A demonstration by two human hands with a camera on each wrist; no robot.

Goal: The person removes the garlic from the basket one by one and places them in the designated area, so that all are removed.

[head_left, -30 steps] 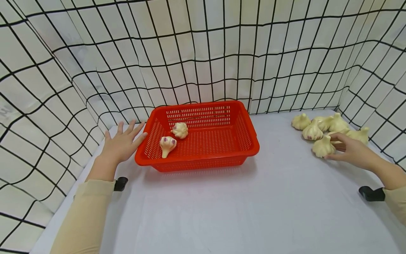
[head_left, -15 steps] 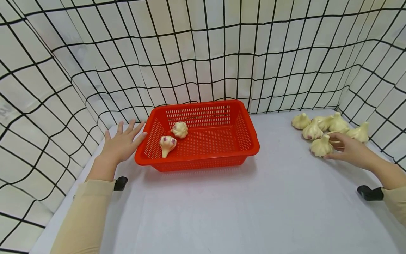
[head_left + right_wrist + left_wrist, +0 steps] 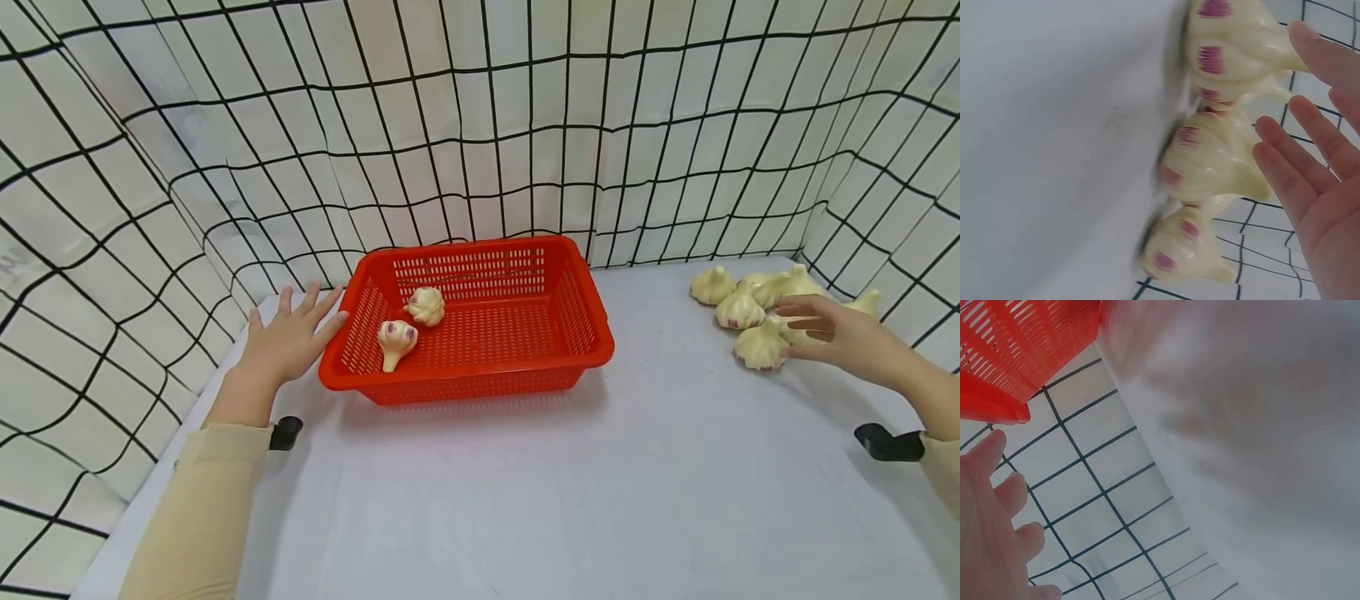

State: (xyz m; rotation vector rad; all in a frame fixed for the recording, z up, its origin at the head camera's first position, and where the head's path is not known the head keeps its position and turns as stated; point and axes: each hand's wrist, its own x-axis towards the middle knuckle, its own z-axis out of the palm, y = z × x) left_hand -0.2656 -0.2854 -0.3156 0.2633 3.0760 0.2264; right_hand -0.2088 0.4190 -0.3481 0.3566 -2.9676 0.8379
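Observation:
My left hand (image 3: 285, 343) lies with fingers spread beside the left rim of a red plastic basket (image 3: 480, 380); its thumb is at the rim, and contact cannot be told. Inside the basket, toward its left, are two garlic bulbs with purple marks, a rear bulb (image 3: 426, 307) and a front bulb (image 3: 396, 342). At the right, my right hand (image 3: 851, 340) hovers by a pile of garlic, nearest to the front garlic bulb (image 3: 760, 346). In the right wrist view its fingers (image 3: 1288, 178) are extended and hold nothing; the thumb is near the stem of a large bulb (image 3: 1229, 37).
Other garlic bulbs, among them a far one (image 3: 712, 286), lie clustered in the back right corner, some partly behind my right hand. White walls with black netting (image 3: 495, 167) enclose the back and sides of the white-covered table (image 3: 525, 500).
My right hand has drawn slightly right and up, away from the front garlic bulb, which it let go. That bulb shifted slightly left earlier. The left hand and basket are still.

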